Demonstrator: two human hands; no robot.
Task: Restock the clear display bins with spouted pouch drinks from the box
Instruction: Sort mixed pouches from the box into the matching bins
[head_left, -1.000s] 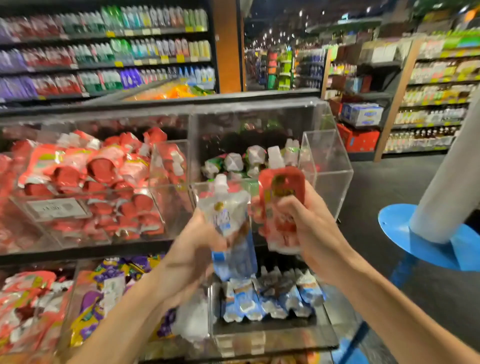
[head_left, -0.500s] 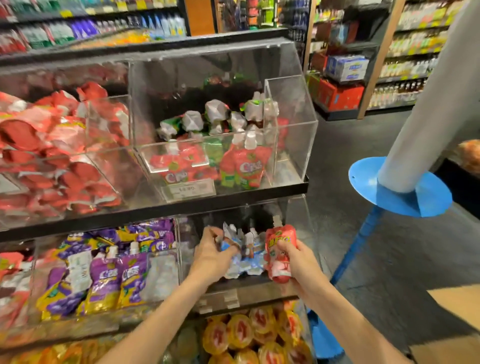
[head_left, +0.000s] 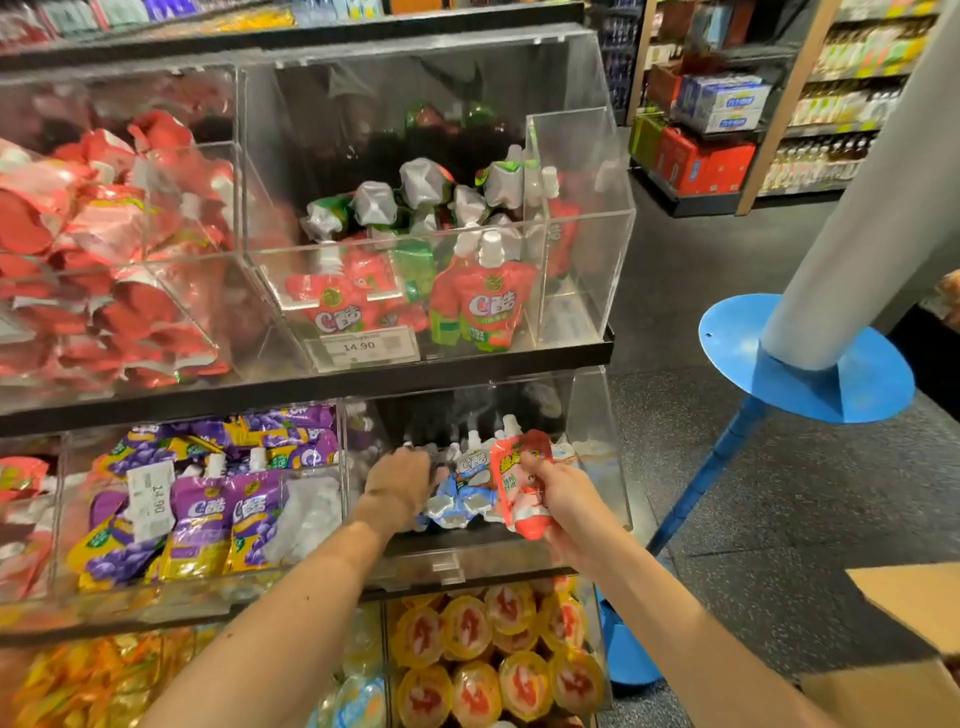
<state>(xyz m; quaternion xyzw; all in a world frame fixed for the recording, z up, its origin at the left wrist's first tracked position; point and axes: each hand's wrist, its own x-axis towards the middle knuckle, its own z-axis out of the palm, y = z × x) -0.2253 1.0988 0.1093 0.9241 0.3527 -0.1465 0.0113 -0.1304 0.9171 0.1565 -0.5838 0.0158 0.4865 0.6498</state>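
Since the earlier frame the left hand (head_left: 397, 478) has slid a little further back and to the left inside the lower right bin (head_left: 597, 415), while the right hand (head_left: 561, 501) has stayed at that bin's front right corner with its pouch.

The shelf rack (head_left: 311, 395) carries rows of clear bins. The upper right bin (head_left: 582, 171) holds red and green pouches (head_left: 483, 306), some standing against its front wall, above a price tag (head_left: 363, 345). To its left is a bin heaped with red packs (head_left: 104, 249). A cardboard box (head_left: 904, 613) sits at the lower right edge, near a blue stand (head_left: 862, 384) on the floor. On the lower shelf, purple pouches (head_left: 202, 514) fill the bin left of the one being stocked, and yellow-rimmed cups (head_left: 467, 649) lie below it.

The blue-and-white pouches (head_left: 467, 483) stand in the lower right bin, spouts up, between the two hands. The left hand rests palm down on them with its fingers bent into the pile; whether they grip one cannot be told. The right hand pinches a red pouch (head_left: 519, 467) between thumb and fingers, held upright at the bin's open front, touching the blue-and-white ones.
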